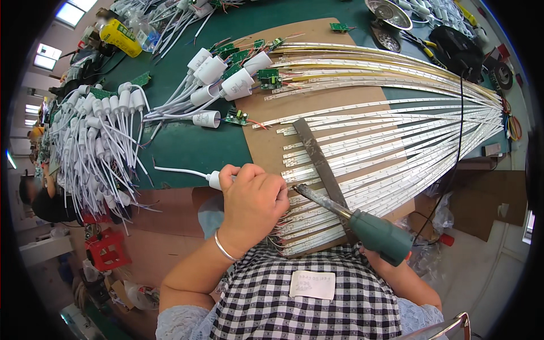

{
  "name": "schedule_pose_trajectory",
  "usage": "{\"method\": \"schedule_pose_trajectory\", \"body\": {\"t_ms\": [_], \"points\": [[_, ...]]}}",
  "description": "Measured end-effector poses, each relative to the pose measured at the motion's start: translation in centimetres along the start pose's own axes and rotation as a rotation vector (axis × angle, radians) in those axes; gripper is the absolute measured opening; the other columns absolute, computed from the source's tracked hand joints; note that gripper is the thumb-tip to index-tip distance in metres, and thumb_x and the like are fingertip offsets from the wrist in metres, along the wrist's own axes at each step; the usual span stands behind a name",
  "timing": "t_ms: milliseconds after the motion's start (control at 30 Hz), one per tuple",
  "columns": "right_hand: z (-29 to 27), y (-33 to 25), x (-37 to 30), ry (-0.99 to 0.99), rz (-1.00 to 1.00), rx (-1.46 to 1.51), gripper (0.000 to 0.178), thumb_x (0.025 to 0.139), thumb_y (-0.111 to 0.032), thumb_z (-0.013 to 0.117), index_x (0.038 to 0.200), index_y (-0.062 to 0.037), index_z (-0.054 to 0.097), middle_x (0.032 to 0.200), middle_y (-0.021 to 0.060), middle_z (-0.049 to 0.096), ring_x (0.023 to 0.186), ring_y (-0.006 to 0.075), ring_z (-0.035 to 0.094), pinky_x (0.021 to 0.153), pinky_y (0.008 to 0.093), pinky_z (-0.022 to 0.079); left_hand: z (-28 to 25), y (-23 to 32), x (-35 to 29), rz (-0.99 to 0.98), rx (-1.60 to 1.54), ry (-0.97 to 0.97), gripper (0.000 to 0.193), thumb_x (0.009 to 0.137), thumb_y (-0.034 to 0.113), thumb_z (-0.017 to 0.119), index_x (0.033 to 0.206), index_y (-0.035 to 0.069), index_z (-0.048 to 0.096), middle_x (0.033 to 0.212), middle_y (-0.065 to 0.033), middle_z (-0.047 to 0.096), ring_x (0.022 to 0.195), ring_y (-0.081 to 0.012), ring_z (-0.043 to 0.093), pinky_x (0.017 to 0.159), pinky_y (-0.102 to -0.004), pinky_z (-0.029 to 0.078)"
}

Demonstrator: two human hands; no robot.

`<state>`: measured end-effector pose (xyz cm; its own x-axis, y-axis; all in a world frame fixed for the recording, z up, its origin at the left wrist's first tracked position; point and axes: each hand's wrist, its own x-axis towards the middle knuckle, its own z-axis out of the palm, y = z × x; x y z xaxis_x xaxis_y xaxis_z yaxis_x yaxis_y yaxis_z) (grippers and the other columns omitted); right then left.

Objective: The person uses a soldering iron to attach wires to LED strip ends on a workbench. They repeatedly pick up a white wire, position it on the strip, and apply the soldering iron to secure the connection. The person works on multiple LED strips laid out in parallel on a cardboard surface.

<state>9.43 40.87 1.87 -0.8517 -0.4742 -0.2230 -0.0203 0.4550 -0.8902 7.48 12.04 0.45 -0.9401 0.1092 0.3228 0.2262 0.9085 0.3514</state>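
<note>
My left hand (255, 195), a metal bangle on its wrist, is closed around a white cylindrical plastic cap (215, 180) with a white cable running out to the left. Its fingertips are by the left ends of the white LED strips (362, 164); any small part between them is hidden. In my right hand (374, 259), largely covered by the green handle, is a soldering iron (381, 235). The iron's dark tip points left, close to my left fingers, at the strip ends. A flat dark metal bar (318, 156) lies across the strips, its lower end passing behind the iron.
Cardboard (258, 150) lies under the strips on the green table (198, 144). More wired white caps (235, 85) with green circuit boards (269, 78) stand beyond my left hand. Bundled caps (96, 122) hang over the left edge. A black cord (460, 130) crosses the right side.
</note>
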Motion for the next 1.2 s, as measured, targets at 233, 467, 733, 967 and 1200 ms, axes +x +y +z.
{"method": "schedule_pose_trajectory", "body": {"t_ms": [233, 467, 733, 967, 1200], "points": [[-0.1, 0.3, 0.5, -0.029, -0.170, -0.220, 0.028, 0.071, -0.007, 0.068, 0.099, -0.0055, 0.068, 0.100, 0.0093, 0.068, 0.091, 0.0274, 0.063, 0.079, 0.0341, 0.050, 0.0, 0.1, 0.2, 0.003, -0.007, 0.013, 0.015, 0.064, 0.009, 0.071, 0.068, 0.012, 0.057, 0.062, 0.0013, 0.054, 0.074, -0.0181, 0.053, 0.078, -0.0395, 0.030], [0.4, 1.1, -0.2, 0.054, -0.010, 0.020, 0.021, 0.079, -0.012, 0.063, 0.098, -0.0038, 0.064, 0.090, 0.0081, 0.066, 0.080, 0.0251, 0.061, 0.070, 0.0346, 0.049, -0.1, 0.2, 0.3, -0.001, -0.007, -0.005, 0.014, 0.064, 0.009, 0.070, 0.068, 0.012, 0.057, 0.063, 0.0011, 0.054, 0.073, -0.0182, 0.053, 0.079, -0.0398, 0.030], [-0.1, 1.0, 0.0, 0.039, -0.126, 0.130, 0.022, 0.086, -0.010, 0.055, 0.104, 0.0012, 0.059, 0.091, 0.0102, 0.062, 0.074, 0.0174, 0.061, 0.067, 0.0302, 0.050, 0.0, 0.0, 0.0, -0.011, -0.027, 0.012, 0.013, 0.064, 0.010, 0.070, 0.068, 0.012, 0.057, 0.064, 0.0016, 0.055, 0.074, -0.0182, 0.053, 0.080, -0.0397, 0.030], [0.3, 0.8, -1.0, 0.099, -0.023, 0.266, 0.040, 0.083, -0.008, 0.046, 0.122, 0.0014, 0.049, 0.081, 0.0073, 0.060, 0.072, 0.0126, 0.054, 0.067, 0.0268, 0.045, 0.2, -0.1, -0.3, -0.005, -0.024, 0.049, 0.012, 0.065, 0.010, 0.069, 0.069, 0.012, 0.058, 0.068, 0.0024, 0.056, 0.078, -0.0190, 0.052, 0.079, -0.0389, 0.032], [-0.1, 0.9, -1.3, 0.151, -0.029, 0.355, 0.042, 0.082, -0.010, 0.048, 0.123, 0.0019, 0.049, 0.092, 0.0100, 0.060, 0.069, 0.0117, 0.055, 0.065, 0.0248, 0.045, 0.3, -0.2, -0.4, -0.010, -0.007, 0.028, 0.011, 0.067, 0.011, 0.068, 0.070, 0.013, 0.058, 0.074, 0.0010, 0.056, 0.079, -0.0204, 0.051, 0.077, -0.0373, 0.034]]}}
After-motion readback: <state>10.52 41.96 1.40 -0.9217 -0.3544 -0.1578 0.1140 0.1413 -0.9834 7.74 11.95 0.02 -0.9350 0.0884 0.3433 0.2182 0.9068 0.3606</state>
